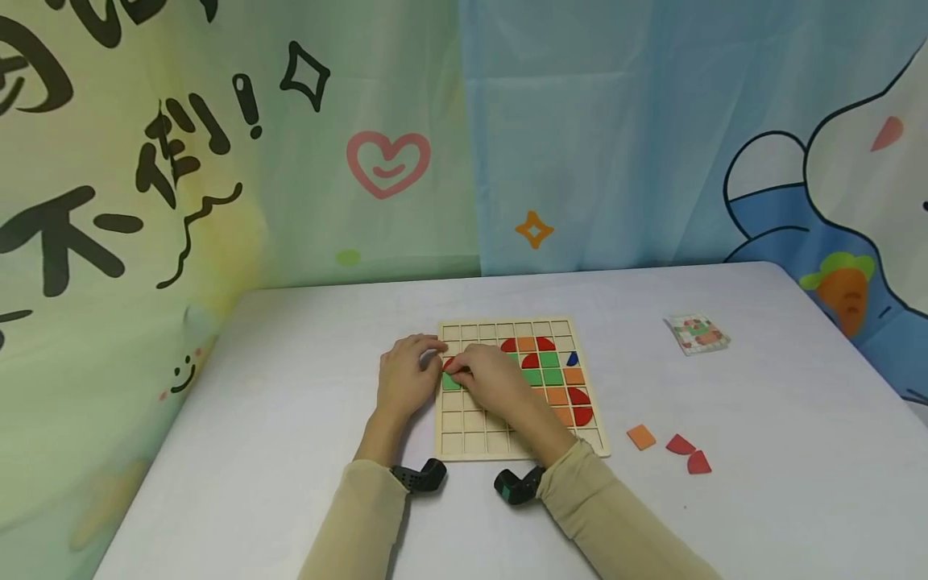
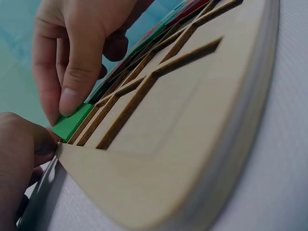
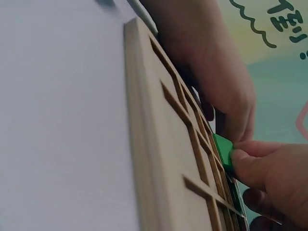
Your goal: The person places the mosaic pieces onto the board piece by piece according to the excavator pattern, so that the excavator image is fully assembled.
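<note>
A square wooden grid board (image 1: 453, 443) lies on the table, with red, orange, green and blue pieces in some of its cells. Over its left part, my right hand (image 1: 496, 383) pinches a small red piece (image 1: 449, 363) between thumb and index fingertip. Just below that sits a green square (image 1: 451, 381), also visible under the fingers in the left wrist view. My left hand (image 1: 408, 374) rests at the board's left edge, its fingertips by the red piece. The right hand and forearm hide some middle cells.
Right of the board lie a loose orange square (image 1: 641, 437) and two red rounded pieces (image 1: 680, 445). A small clear packet (image 1: 698, 333) with coloured pieces or a printed pattern lies farther back on the right. A printed curtain (image 1: 406, 234) hangs behind the white table (image 1: 290, 483).
</note>
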The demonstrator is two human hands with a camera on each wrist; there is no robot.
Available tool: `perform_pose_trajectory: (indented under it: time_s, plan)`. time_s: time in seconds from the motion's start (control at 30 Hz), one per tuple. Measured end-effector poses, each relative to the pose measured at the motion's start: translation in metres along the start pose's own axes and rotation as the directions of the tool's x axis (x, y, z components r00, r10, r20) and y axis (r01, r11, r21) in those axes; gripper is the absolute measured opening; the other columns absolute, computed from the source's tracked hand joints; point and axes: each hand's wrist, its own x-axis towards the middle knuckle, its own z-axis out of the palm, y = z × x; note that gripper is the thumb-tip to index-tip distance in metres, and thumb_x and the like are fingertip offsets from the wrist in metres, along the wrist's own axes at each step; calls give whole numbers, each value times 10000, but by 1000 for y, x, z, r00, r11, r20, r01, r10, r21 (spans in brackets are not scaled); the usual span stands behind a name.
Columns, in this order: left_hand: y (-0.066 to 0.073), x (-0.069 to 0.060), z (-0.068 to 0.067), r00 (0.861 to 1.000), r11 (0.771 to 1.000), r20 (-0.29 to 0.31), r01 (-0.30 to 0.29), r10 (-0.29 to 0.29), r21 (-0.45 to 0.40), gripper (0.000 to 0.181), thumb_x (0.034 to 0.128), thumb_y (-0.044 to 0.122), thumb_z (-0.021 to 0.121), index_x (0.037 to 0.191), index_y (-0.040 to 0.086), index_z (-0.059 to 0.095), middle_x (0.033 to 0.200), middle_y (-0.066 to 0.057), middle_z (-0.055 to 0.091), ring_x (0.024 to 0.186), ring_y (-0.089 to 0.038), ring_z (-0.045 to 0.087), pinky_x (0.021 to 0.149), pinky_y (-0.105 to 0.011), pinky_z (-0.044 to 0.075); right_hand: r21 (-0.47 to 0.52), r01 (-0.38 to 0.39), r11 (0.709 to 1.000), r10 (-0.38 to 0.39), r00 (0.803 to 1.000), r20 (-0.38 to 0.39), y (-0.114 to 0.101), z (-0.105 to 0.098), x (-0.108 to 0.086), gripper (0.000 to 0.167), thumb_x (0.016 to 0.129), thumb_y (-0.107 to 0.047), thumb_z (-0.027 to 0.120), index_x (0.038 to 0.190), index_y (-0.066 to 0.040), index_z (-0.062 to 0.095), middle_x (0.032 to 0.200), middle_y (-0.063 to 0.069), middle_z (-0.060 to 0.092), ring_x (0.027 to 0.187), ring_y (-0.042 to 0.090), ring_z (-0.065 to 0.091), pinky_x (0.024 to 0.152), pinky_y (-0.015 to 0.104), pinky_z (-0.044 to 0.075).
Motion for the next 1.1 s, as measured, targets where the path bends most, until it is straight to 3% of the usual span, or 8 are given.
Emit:
perform_pose_trajectory:
  time_s: [0.23,0.43,0.53,0.67,0.77,0.93,1.1]
  plan:
    - [0,1,2,1000,1000,11,-3,3,11,213,888,178,567,1041,210,712,1226,11,642,1222,-227,528,1008,-516,361,-81,-24,996,23,1000,-21,-2,1,-3,128,865,-246,687,964,-199,752,942,-46,675,854,137,631,712,292,529]
    - [-1,0,1,1000,1000,25,5,-5,4,222,893,188,556,1056,216,704,1241,19,631,1237,-223,509,1019,-511,341,-180,-21,984,13,999,-48,-7,1,-5,70,855,-266,694,864,-233,755,926,-53,634,837,132,587,626,286,513]
    - [-1,0,1,1000,1000,22,10,-10,3,227,891,191,550,1056,214,704,1244,18,629,1244,-219,503,1023,-512,336,-163,-13,986,9,1000,-26,-7,-3,-5,74,860,-257,685,866,-231,755,899,-58,633,784,116,584,613,267,498]
    - [1,-1,3,1000,1000,24,13,-13,-6,234,889,185,542,1056,203,705,1246,3,630,1248,-220,502,1029,-514,335,-49,-56,997,58,997,45,6,-33,-14,123,881,-256,665,969,-210,737,952,-55,658,838,132,618,703,294,514]
    - [2,-2,2,999,1000,39,20,-20,-8,243,895,194,535,1073,203,699,1260,-1,621,1262,-219,492,1035,-511,330,31,-113,993,110,990,82,27,-66,-30,233,885,-256,664,1096,-162,699,1078,23,653,1011,217,596,862,379,496]
    - [2,-5,-4,999,999,22,38,-38,-11,239,892,180,546,1070,198,705,1259,-4,621,1268,-227,485,1035,-511,322,0,-268,963,266,956,126,77,-106,-65,512,834,-346,708,1292,-157,578,1362,191,440,1267,392,336,1011,593,356]
    - [3,-2,-2,999,999,44,30,-29,-17,252,895,196,532,1085,199,698,1272,1,613,1281,-216,472,1045,-502,315,-88,-391,916,399,872,282,121,-126,-105,850,715,-463,785,1426,-176,418,1506,265,205,1350,496,174,1006,723,251]
